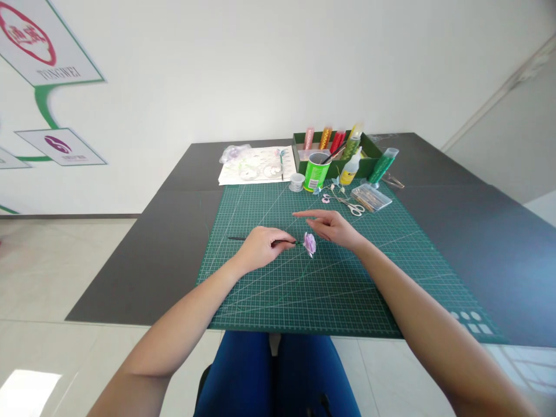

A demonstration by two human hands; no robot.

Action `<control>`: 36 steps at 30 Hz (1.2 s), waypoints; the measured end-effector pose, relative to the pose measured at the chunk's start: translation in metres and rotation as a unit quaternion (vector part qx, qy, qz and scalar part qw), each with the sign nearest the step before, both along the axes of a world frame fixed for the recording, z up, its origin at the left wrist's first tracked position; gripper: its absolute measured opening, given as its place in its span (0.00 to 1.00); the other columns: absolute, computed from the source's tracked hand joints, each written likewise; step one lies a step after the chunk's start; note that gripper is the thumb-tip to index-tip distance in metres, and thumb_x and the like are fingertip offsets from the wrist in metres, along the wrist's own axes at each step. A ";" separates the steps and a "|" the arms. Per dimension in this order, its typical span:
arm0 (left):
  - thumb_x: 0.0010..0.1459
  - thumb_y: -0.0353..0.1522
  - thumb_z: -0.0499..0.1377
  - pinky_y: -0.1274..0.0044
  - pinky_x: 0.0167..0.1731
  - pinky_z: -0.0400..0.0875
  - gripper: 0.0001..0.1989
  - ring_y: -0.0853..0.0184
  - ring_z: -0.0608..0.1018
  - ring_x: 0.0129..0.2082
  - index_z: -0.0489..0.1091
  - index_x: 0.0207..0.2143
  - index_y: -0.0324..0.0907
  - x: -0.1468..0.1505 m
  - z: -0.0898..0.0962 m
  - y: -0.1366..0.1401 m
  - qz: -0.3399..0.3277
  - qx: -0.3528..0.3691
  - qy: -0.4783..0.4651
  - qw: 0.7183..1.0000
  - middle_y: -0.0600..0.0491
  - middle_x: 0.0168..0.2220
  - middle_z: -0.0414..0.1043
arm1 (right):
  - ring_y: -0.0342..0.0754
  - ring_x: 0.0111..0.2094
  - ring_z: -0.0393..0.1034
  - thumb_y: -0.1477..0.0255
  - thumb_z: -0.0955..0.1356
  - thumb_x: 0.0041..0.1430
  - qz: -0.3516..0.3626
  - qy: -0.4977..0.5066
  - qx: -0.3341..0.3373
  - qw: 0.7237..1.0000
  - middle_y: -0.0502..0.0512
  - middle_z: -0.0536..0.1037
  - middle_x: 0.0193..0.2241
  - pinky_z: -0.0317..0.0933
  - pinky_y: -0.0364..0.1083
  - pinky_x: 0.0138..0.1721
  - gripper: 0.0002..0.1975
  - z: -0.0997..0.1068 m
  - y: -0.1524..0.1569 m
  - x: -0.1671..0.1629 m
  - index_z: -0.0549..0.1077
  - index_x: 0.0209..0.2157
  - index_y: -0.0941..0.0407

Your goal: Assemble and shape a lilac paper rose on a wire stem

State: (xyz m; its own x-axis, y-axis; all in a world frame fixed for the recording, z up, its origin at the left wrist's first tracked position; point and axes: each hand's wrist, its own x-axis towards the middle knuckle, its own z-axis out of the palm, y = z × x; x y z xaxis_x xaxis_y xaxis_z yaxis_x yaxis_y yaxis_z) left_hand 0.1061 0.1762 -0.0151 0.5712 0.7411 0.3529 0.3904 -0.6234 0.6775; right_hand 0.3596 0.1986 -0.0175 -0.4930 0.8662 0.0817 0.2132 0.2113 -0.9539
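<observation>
A: Entry, head view. Left hand [259, 248] pinched shut on a thin dark stem [249, 239], thumb and fingers closed round it; the stem runs left past the knuckles and right to a small lilac paper flower [310, 243] at its tip.

B: Flower position?

A: Just above the green cutting mat [330, 289], near the mat's middle, between the two hands. Cannot tell whether it touches the mat.

B: Right hand?

A: Right hand [332, 226] loosely spread, forefinger pointing left, holding nothing. It sits just beside the flower, apparently touching the upper petals, though contact is too small to confirm.

B: Judgement on doing this step well?

A: It looks like petal shaping on the stem. Keep the left pinch firm and near the flower end so the stem does not spin; work the petals with light fingertip pressure, since thin paper will likely crease or tear if squeezed. Rotate the stem in small turns rather than reaching round.

B: Surroundings?

A: At the mat's far edge: green cup [317, 171] with tools, small scissors [354, 207], clear box [371, 197] of sticks, white glue bottle [350, 169]. Behind, a dark green tray [369, 153] of coloured tubes; left of it a printed sheet [256, 165]. All well apart from the hands, on a dark table [143, 260]
</observation>
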 end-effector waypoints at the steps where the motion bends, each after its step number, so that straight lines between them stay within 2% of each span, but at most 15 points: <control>1: 0.64 0.32 0.67 0.72 0.42 0.80 0.06 0.61 0.88 0.35 0.85 0.40 0.49 0.000 0.001 0.000 0.002 -0.003 -0.005 1.000 0.53 0.36 0.87 | 0.39 0.17 0.43 0.59 0.68 0.70 0.004 -0.004 -0.006 1.000 0.38 0.54 0.14 0.39 0.43 0.20 0.27 -0.002 0.001 -0.001 0.76 0.62 0.62; 6: 0.64 0.31 0.67 0.73 0.40 0.80 0.06 0.61 0.88 0.34 0.85 0.39 0.49 0.000 0.003 0.000 -0.004 -0.029 -0.031 0.999 0.53 0.35 0.87 | 0.39 0.16 0.43 0.59 0.68 0.70 0.014 -0.012 -0.006 1.000 0.37 0.54 0.14 0.39 0.43 0.20 0.29 -0.007 0.003 -0.003 0.75 0.63 0.63; 13: 0.63 0.33 0.67 0.74 0.37 0.80 0.04 0.61 0.87 0.33 0.85 0.38 0.47 0.002 0.002 -0.003 -0.012 -0.093 -0.073 0.993 0.52 0.34 0.87 | 0.39 0.17 0.44 0.60 0.67 0.70 -0.014 0.003 0.012 1.000 0.38 0.54 0.14 0.40 0.43 0.20 0.27 -0.003 -0.001 -0.006 0.76 0.62 0.63; 17: 0.64 0.36 0.67 0.74 0.35 0.80 0.06 0.62 0.87 0.31 0.84 0.37 0.45 0.000 0.003 -0.002 0.018 -0.099 -0.113 0.989 0.52 0.31 0.86 | 0.39 0.17 0.45 0.61 0.68 0.67 -0.006 -0.016 -0.021 1.000 0.39 0.57 0.14 0.40 0.42 0.20 0.27 -0.006 0.000 -0.009 0.77 0.61 0.62; 22: 0.62 0.38 0.68 0.73 0.36 0.82 0.09 0.61 0.87 0.32 0.83 0.37 0.42 -0.003 0.004 0.001 0.067 -0.098 -0.193 0.974 0.49 0.33 0.86 | 0.39 0.17 0.48 0.61 0.69 0.64 0.006 -0.034 -0.039 0.999 0.40 0.59 0.15 0.42 0.41 0.20 0.26 -0.011 0.000 -0.011 0.78 0.55 0.65; 29: 0.61 0.34 0.69 0.76 0.37 0.81 0.11 0.64 0.87 0.31 0.80 0.45 0.41 -0.005 0.007 0.004 0.094 -0.111 -0.254 0.956 0.52 0.30 0.84 | 0.39 0.17 0.46 0.58 0.66 0.68 0.043 -0.079 -0.029 0.996 0.39 0.55 0.16 0.41 0.41 0.20 0.27 -0.003 -0.006 -0.013 0.77 0.57 0.66; 36: 0.60 0.36 0.69 0.75 0.35 0.81 0.10 0.63 0.86 0.30 0.83 0.40 0.40 -0.009 0.002 0.012 0.112 -0.123 -0.272 0.948 0.50 0.29 0.84 | 0.39 0.18 0.43 0.60 0.66 0.70 0.076 -0.098 -0.016 0.992 0.39 0.52 0.16 0.38 0.41 0.20 0.24 0.003 -0.008 -0.007 0.80 0.55 0.63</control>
State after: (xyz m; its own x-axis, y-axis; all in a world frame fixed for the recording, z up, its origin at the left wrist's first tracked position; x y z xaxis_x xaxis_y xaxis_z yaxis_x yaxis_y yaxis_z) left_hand 0.0973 0.1880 -0.0136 0.1724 0.9206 0.3504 0.0462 -0.3629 0.9307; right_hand 0.3526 0.1911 -0.0142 -0.6224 0.7808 -0.0552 0.3624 0.2249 -0.9045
